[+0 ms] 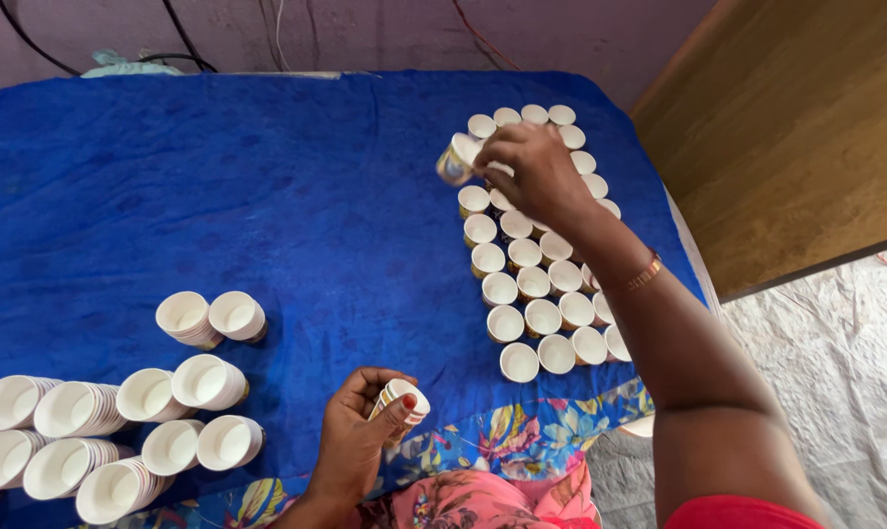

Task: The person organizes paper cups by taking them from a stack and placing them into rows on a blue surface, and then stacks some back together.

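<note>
My right hand (532, 171) reaches over the far right of the blue cloth (296, 196) and holds a single small paper cup (456, 159), tilted, just left of the upright cups. Several white paper cups (542, 284) stand upright in rows on the right side of the cloth, open ends up. My left hand (360, 431) rests near the front edge and grips a short stack of nested cups (401, 400), lying tilted in the fingers.
Several stacks of nested cups (100, 421) lie on their sides at the front left. A wooden panel (796, 127) stands to the right. Cables (169, 39) run along the wall behind. A flowered cloth (522, 441) hangs at the front edge.
</note>
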